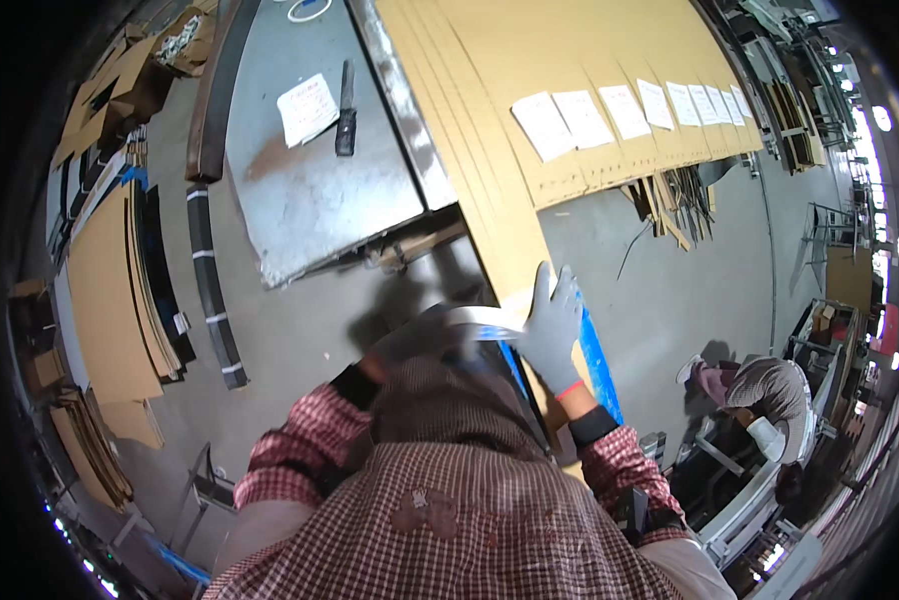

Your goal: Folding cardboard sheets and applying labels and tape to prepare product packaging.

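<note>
A white, curved band that looks like tape (485,319) spans the gap between my gloved hands. Its left end is at my left hand (415,337), whose fingers are curled round it, dark and partly blurred. My right hand (554,325), in a grey glove, lies with fingers stretched out over the long strip of brown cardboard (515,240). The band's right end meets this hand near the thumb. Blue sheeting (600,365) shows along the cardboard's right side, below my fingers.
A metal table (315,205) at the left bears a black-handled knife (346,130), paper slips (308,108) and a white ring (310,10). More paper slips (625,110) lie across the cardboard sheets. Cardboard stacks (110,290) stand at far left. Another person (770,390) bends over at right.
</note>
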`<state>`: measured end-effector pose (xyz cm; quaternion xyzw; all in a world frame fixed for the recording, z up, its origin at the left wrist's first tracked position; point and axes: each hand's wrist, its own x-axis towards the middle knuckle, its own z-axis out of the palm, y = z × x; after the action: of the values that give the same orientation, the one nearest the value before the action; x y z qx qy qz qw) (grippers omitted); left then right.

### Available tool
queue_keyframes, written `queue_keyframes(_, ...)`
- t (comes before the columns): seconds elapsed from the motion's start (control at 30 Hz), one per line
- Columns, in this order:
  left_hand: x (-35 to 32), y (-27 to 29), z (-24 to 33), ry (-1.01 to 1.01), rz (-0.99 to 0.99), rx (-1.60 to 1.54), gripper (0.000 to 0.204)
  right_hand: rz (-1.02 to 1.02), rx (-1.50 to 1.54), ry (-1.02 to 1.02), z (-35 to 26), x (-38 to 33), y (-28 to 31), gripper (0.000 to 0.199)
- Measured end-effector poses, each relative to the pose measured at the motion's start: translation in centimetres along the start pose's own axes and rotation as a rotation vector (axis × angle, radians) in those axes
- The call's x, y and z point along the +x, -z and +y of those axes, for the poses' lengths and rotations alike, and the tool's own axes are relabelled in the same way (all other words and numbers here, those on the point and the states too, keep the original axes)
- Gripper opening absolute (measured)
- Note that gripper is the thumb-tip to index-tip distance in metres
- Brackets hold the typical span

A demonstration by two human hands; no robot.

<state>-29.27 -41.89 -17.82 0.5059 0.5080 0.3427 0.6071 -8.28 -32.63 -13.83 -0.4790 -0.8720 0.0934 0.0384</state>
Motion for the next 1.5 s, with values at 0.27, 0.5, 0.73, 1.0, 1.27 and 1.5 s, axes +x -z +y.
queue_keyframes(0.27,10.2,-7.5,4.1,0.01,0.313,0.625,0.024,-0.271,0.468,0.143,2.5,2.6,10.8,0.039)
queue_keyframes(0.5,9.1,-8.2,3.7,-0.014,0.329,0.686,0.058,-0.731,-0.013,0.527,8.3,12.7,5.4,0.021)
queue_keyframes(0.73,9.9,-6.1,6.5,0.007,0.321,0.835,0.047,-0.795,-0.555,0.531,18.6,16.9,-2.8,0.021)
queue_keyframes(1.0,3.8,-10.8,3.2,0.198,0.722,0.577,0.08,-0.868,-0.094,0.329,7.5,10.0,3.2,0.02)
queue_keyframes(1.27,-1.5,-5.4,11.5,-0.025,0.416,-0.267,0.082,-0.985,0.598,0.557,1.5,7.9,13.3,0.044)
queue_keyframes(1.5,-3.4,-4.5,8.9,0.071,0.259,-0.851,0.071,-1.002,0.752,0.5,0.1,8.5,12.6,0.033)
